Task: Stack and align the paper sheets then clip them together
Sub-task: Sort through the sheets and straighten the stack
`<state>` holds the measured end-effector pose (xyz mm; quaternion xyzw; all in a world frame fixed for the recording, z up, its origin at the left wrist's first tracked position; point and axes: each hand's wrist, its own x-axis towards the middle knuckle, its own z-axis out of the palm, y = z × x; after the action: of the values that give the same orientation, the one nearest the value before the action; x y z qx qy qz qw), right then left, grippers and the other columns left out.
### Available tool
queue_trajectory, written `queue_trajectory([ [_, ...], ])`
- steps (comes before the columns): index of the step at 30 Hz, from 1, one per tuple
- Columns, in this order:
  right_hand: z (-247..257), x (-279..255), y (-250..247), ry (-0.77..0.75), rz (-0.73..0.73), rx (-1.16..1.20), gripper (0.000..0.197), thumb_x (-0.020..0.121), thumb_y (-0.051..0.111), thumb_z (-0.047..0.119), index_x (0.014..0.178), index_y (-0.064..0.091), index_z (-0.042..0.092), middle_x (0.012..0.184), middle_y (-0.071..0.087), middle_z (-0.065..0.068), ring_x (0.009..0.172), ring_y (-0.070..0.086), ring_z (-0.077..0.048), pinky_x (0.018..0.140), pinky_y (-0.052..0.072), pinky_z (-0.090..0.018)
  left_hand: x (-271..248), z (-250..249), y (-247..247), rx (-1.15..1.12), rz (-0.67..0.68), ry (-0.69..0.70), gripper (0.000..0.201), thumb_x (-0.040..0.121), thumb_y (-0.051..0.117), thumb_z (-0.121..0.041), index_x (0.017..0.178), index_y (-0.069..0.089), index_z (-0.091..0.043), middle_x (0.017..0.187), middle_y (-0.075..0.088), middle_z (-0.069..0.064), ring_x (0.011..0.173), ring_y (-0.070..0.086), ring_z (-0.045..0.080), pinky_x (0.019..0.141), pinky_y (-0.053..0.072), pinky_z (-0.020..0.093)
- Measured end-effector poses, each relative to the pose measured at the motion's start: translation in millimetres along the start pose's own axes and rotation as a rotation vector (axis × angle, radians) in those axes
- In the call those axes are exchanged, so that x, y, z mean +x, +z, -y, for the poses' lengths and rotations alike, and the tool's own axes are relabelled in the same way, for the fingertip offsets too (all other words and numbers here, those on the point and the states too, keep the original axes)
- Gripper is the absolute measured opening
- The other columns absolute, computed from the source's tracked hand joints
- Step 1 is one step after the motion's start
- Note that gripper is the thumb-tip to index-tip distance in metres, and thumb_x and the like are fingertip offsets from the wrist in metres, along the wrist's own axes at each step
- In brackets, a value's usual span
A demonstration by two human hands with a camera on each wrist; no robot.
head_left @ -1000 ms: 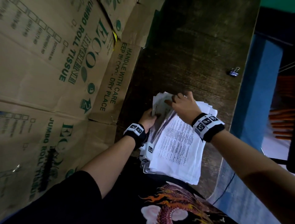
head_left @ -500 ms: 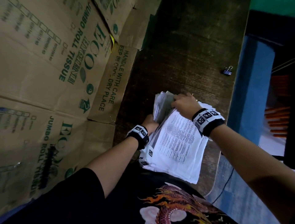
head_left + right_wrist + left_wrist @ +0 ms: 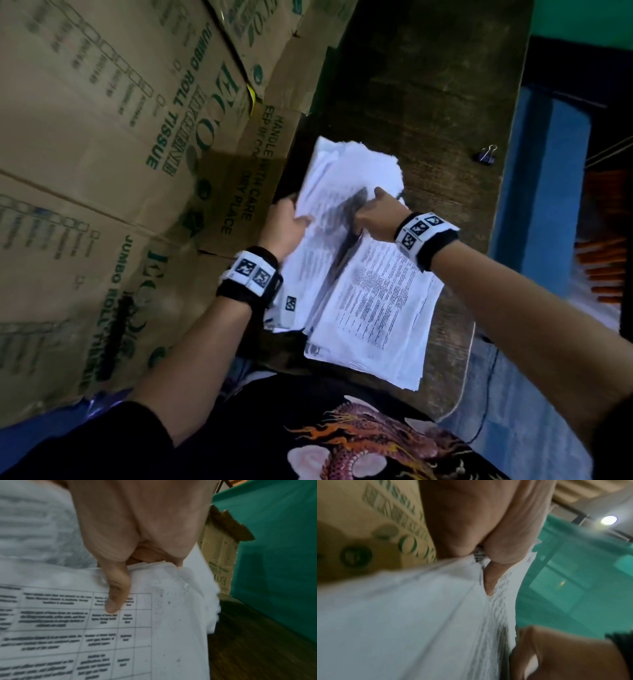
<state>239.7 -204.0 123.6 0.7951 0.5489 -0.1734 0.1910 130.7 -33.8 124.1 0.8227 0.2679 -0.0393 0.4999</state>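
Observation:
A thick pile of printed white paper sheets [image 3: 373, 308] lies on the dark wooden table [image 3: 428, 102]. Part of the pile [image 3: 346, 178] is lifted and tilted up toward the cardboard boxes. My left hand [image 3: 287, 222] grips the raised bundle [image 3: 402, 615] at its left edge, thumb on the printed face. My right hand [image 3: 376, 216] pinches the bundle's right side, its thumb [image 3: 116, 595] pressed on a sheet with a printed table [image 3: 68, 628]. A black binder clip [image 3: 485, 156] sits alone near the table's right edge, well away from both hands.
Large cardboard boxes [image 3: 120, 171] printed "JUMBO ROLL TISSUE" stand along the table's left side, close to the raised sheets. A blue floor [image 3: 541, 205] drops off beyond the right edge. A green wall [image 3: 274, 547] lies behind the table.
Both hands have raised a bundle of sheets higher off the pile and tilted it up toward the boxes. The lower sheets and the binder clip stay put.

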Motion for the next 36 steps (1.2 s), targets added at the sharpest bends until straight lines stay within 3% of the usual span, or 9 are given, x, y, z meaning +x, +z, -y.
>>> queue_trajectory([
  [4,20.9,35.2,4.0,0.047,0.054,0.000,0.026,0.094,0.049,0.014,0.115,0.064,0.014,0.120,0.063,-0.005,0.119,0.051,-0.023,0.109,0.021,-0.036,-5.8,-17.9,-57.5,0.013,-0.187,0.026,0.024,0.087,0.063,-0.008,0.108,0.063,0.004,0.111,0.068,0.017,0.103,0.064,0.024,0.087,0.050,0.034],
  [8,50.4,53.8,21.4,0.115,-0.078,-0.072,0.022,0.080,0.058,0.010,0.096,0.071,0.017,0.098,0.069,-0.001,0.097,0.061,-0.025,0.094,0.041,-0.042,-13.5,-28.3,-97.2,-0.044,-0.381,0.028,0.020,0.090,0.062,-0.014,0.101,0.055,0.001,0.101,0.062,0.015,0.092,0.059,0.020,0.070,0.042,0.025],
  [11,55.5,40.8,38.1,0.254,-0.231,0.168,0.045,0.076,0.059,0.013,0.120,0.063,0.024,0.129,0.059,-0.003,0.120,0.053,-0.027,0.096,0.041,-0.048,-15.4,-31.6,-117.8,-0.134,-0.487,0.026,0.030,0.089,0.064,-0.020,0.106,0.050,0.000,0.100,0.055,0.009,0.091,0.055,0.018,0.075,0.045,0.028],
  [15,34.1,-10.5,77.0,0.942,-0.305,0.673,0.069,0.086,0.062,0.039,0.144,0.034,0.016,0.149,0.030,-0.016,0.138,0.027,-0.036,0.106,0.026,-0.056,-20.9,-33.4,-128.5,-0.374,-0.454,0.056,0.038,0.083,0.071,-0.012,0.116,0.058,0.002,0.109,0.065,0.007,0.103,0.064,0.022,0.091,0.053,0.032],
  [19,25.6,-55.4,120.2,1.458,-0.022,1.158,0.087,0.090,0.054,0.052,0.150,0.011,0.008,0.158,0.004,-0.022,0.145,0.005,-0.039,0.114,0.011,-0.055,-29.1,-33.7,-107.0,-0.516,-0.353,0.024,0.044,0.084,0.070,-0.010,0.124,0.055,0.000,0.131,0.057,0.018,0.119,0.056,0.027,0.104,0.045,0.039],
  [25,40.4,-56.5,155.8,1.070,-0.050,1.486,0.059,0.092,0.043,0.035,0.143,0.037,0.007,0.150,0.033,-0.021,0.139,0.033,-0.034,0.116,0.026,-0.047,-21.4,-11.6,-55.6,-0.581,-0.103,0.011,0.019,0.080,0.073,-0.008,0.094,0.072,-0.021,0.106,0.071,-0.009,0.101,0.066,0.005,0.101,0.048,0.031],
  [30,13.8,-109.7,60.6,0.956,-0.763,2.040,0.054,0.094,0.042,0.058,0.130,0.052,0.019,0.123,0.060,0.008,0.114,0.055,-0.007,0.093,0.048,-0.013,-14.5,-6.2,-29.9,-0.585,0.034,0.061,0.043,0.075,0.074,0.001,0.112,0.064,-0.019,0.110,0.070,-0.009,0.108,0.065,0.011,0.096,0.050,0.030],
  [32,1.1,-119.8,34.2,0.731,-0.860,1.956,0.061,0.085,0.066,0.046,0.135,0.046,0.019,0.131,0.059,0.002,0.120,0.057,-0.012,0.101,0.048,-0.028,-13.8,-12.9,-26.3,-0.588,0.049,0.036,0.048,0.074,0.073,0.007,0.119,0.060,-0.005,0.110,0.070,0.001,0.100,0.068,0.009,0.092,0.052,0.028],
  [36,-1.6,-121.4,-6.6,0.624,-0.993,1.789,0.030,0.080,0.074,0.006,0.108,0.065,0.010,0.099,0.073,0.002,0.093,0.070,-0.015,0.082,0.058,-0.030,-12.4,-31.1,-18.0,-0.528,-0.005,0.119,0.043,0.071,0.080,-0.010,0.110,0.063,-0.007,0.115,0.067,0.012,0.099,0.068,0.011,0.091,0.053,0.030],
])
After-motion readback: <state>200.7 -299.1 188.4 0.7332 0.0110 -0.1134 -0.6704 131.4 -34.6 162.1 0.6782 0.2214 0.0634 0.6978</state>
